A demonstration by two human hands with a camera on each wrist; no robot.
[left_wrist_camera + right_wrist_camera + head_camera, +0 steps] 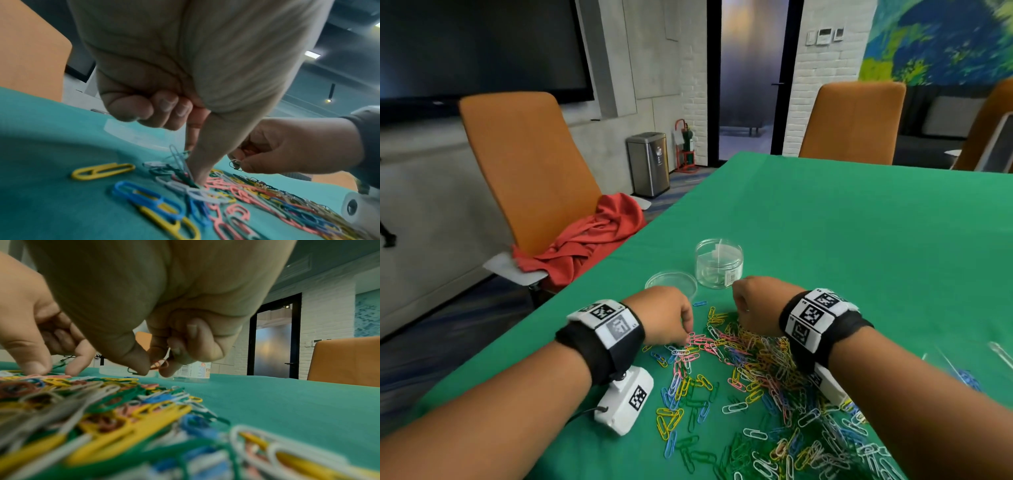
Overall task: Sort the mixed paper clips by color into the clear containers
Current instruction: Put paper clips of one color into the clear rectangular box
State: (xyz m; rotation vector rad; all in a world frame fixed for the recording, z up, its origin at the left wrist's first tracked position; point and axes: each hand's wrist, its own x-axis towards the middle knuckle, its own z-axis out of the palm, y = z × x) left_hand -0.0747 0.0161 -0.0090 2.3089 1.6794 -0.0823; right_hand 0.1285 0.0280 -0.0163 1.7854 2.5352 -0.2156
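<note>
Our left hand pinches down with thumb and forefinger into the pink clips at the pile's 10 o'clock edge. Our right hand is curled round a few pink clips at 12 o'clock. Beyond stand one clear jar, apparently empty, and one lid. Most of the pile, too many to count, remains; sorting has barely begun.
</note>
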